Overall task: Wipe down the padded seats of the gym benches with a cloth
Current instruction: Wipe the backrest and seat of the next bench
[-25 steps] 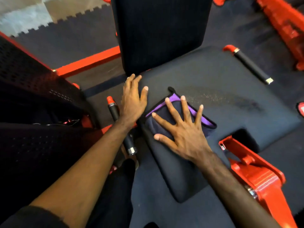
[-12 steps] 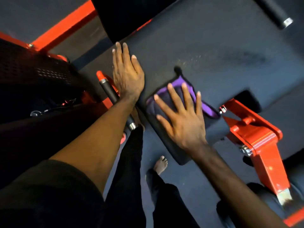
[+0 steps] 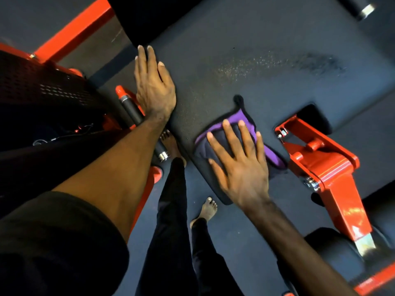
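A folded purple-and-black cloth is pressed flat on the near edge of the black padded seat by the right hand, fingers straight and spread. The left hand, fingers straight, is rested flat on the seat's left edge.

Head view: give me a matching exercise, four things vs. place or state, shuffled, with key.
Column 1:
1. left hand
2. right hand
3. cloth
4. speckled patch

Column 2:
A. folded, purple edge showing, on the seat pad's near end
B. flat on the pad's left edge, holding nothing
C. on the pad beyond the cloth
D. fingers spread, pressing the cloth down

Pairs: 1-B, 2-D, 3-A, 4-C
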